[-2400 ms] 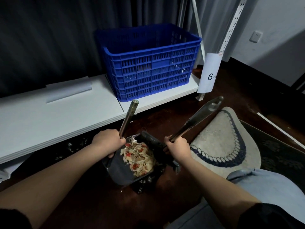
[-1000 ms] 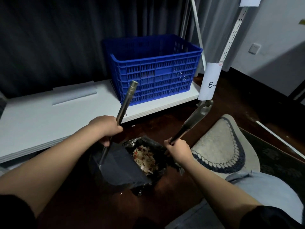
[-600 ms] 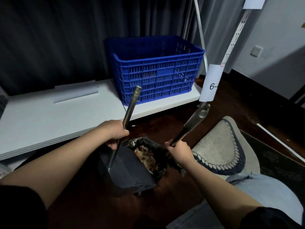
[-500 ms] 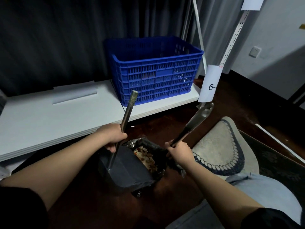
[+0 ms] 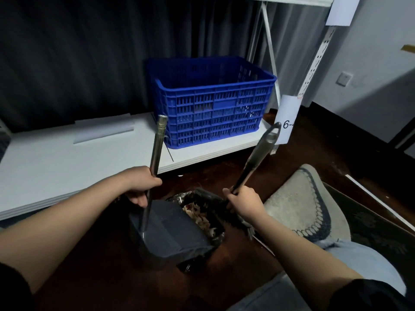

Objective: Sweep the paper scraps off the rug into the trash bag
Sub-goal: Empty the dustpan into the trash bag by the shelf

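The left hand [image 5: 140, 185], fisted on the handle, had tipped the dustpan [image 5: 170, 230] steeper since a moment before; scraps [image 5: 199, 217] (mostly) lay in the bag [image 5: 208, 198], right hand [image 5: 243, 199] clenching the brush [image 5: 258, 153].

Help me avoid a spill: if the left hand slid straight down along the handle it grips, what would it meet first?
Probably the dark dustpan: the left hand grips its metal handle, which joins the tipped pan just below.

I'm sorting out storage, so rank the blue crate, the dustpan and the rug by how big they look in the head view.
1. blue crate, clearly largest.
2. rug and dustpan: close. The rug is partly hidden by the arm and knee, and the dustpan sits nearer the camera, so I won't rank them.
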Action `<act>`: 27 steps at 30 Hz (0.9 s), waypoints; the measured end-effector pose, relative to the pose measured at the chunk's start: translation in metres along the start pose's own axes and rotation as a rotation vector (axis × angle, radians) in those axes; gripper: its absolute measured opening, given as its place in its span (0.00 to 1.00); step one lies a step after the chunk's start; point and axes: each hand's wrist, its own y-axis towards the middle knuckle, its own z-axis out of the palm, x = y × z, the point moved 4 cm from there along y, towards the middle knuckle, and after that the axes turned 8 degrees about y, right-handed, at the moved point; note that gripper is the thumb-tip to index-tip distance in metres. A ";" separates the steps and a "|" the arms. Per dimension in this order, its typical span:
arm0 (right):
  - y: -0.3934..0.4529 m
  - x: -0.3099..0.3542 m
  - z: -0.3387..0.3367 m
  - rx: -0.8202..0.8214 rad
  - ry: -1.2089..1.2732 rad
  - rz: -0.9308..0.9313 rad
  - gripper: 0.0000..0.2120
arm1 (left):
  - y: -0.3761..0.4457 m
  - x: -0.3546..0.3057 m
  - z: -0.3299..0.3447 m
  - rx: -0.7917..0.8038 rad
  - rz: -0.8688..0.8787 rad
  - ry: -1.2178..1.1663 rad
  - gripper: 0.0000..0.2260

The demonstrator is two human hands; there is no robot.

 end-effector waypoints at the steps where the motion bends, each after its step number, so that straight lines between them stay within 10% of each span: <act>1: 0.000 0.006 -0.003 -0.015 -0.019 -0.010 0.19 | -0.003 0.000 -0.002 -0.002 0.007 -0.010 0.15; 27: -0.006 0.058 -0.077 -0.031 0.116 -0.172 0.16 | -0.012 -0.042 0.001 -0.171 0.139 -0.140 0.14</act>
